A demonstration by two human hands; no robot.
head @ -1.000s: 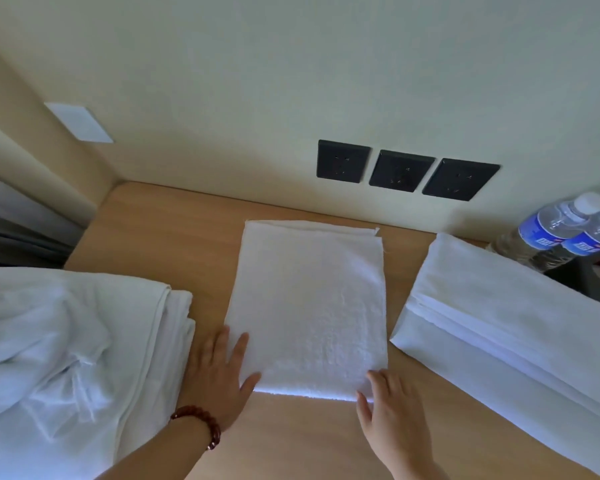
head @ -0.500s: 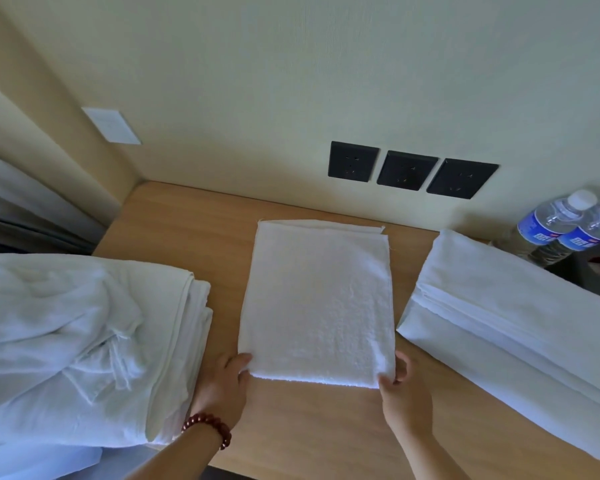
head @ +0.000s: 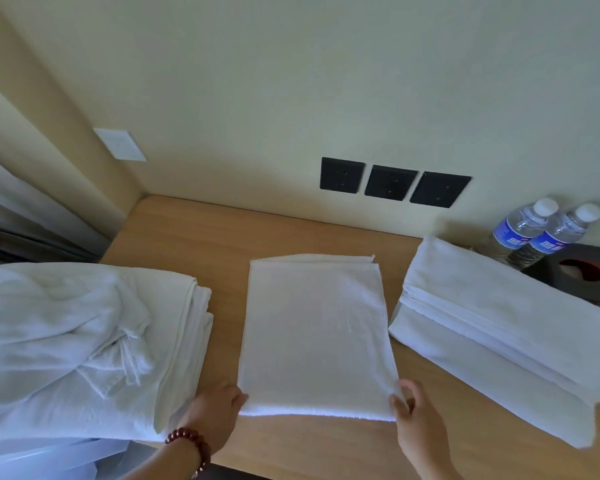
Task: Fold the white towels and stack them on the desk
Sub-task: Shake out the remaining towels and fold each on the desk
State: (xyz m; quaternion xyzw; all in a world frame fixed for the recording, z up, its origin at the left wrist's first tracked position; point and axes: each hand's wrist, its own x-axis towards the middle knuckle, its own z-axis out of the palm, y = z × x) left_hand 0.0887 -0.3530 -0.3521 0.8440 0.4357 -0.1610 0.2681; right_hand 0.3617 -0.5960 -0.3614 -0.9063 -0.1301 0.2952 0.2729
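Centrally, a folded white towel [head: 317,336] lies flat on the wooden desk [head: 201,237], its long side running away from the person, near edge close to the desk's front. Left hand [head: 215,415] grips the towel's near-left corner — thumb on top, fingers curled under the edge; a dark red bead bracelet [head: 191,445] sits on that wrist. Right hand [head: 418,422] grips the near-right corner, thumb over the top surface, fingers tucked beneath (fingertips themselves hidden by the cloth). The near edge looks slightly lifted where the hands pinch it.

To the left, a pile of unfolded white towels [head: 77,341] — rumpled on top, layered edges showing at its right side — overhangs the desk's left and front edges. It is just beside the left hand. To the right, a stack of folded towels [head: 499,327] lies at an angle on the desk, apart from the middle towel.

Behind that stack, two water bottles [head: 541,233] with blue labels stand side by side at the wall, next to a dark box [head: 582,271] with a red opening. Three black wall sockets [head: 392,183] sit in a row above the desk; a white wall plate [head: 120,144] is on the side wall at left.
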